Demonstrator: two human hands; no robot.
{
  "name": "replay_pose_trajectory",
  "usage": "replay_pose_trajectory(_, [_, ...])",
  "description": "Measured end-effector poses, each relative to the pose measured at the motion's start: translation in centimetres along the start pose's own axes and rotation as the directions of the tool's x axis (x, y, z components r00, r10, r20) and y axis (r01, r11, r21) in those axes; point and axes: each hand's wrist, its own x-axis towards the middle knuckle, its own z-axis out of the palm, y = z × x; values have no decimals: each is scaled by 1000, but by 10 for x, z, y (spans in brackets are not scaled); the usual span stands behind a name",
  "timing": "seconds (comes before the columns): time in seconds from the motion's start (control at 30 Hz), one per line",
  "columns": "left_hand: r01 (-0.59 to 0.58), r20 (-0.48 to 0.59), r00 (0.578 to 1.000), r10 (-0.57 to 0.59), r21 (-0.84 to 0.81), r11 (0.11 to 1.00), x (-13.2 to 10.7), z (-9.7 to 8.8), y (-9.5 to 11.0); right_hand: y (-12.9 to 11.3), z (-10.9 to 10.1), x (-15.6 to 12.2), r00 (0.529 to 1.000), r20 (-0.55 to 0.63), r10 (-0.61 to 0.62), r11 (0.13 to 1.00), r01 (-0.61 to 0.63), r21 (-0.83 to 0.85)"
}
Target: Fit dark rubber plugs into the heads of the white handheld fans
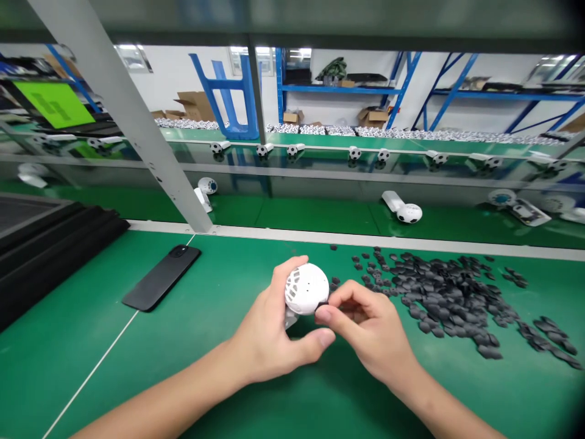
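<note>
My left hand (274,329) is closed around a white round plastic casing (308,288) with a slotted vent on its left side. Below the ball-shaped part, a paler piece of the same item shows between my fingers. Between the thumb and index finger of my right hand (370,326) is a small black plastic piece (322,305), pinched against the casing's lower right edge. To the right of that hand spreads a loose pile of black plastic pieces (439,292) on the green table (205,378).
A black phone (162,277) lies at left, beside stacked black trays (59,256). A grey post (132,116) rises from the table's far edge. Beyond it, a green conveyor (315,213) carries white football-patterned devices (406,211). Blue shelving (338,89) stands behind.
</note>
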Motion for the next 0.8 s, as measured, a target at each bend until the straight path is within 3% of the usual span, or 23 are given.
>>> replay_pose_trajectory(0.33, [74, -10, 997, -74, 44, 996, 8, 6, -2, 7, -1, -5, 994, -53, -96, 992, 91, -89])
replay_pose_trajectory(0.47, [68, 25, 997, -69, 23, 997, 13, 2, 4, 9, -7, -3, 986, 29, -166, 968, 168, -188])
replay_pose_trajectory(0.6, [62, 0, 998, -62, -61, 996, 15, -10, 5, 16, -21, 12, 985, 83, -149, 961, 164, -222])
replay_pose_trajectory(0.67, [58, -21, 998, -61, -120, 991, 13, -17, 3, 24, -29, 21, 983, 75, -167, 904, 183, -387])
replay_pose_trajectory(0.8, [78, -6, 996, -84, -290, 954, 9, -26, -5, 44, -33, 34, 968, 164, -190, 623, 248, -742])
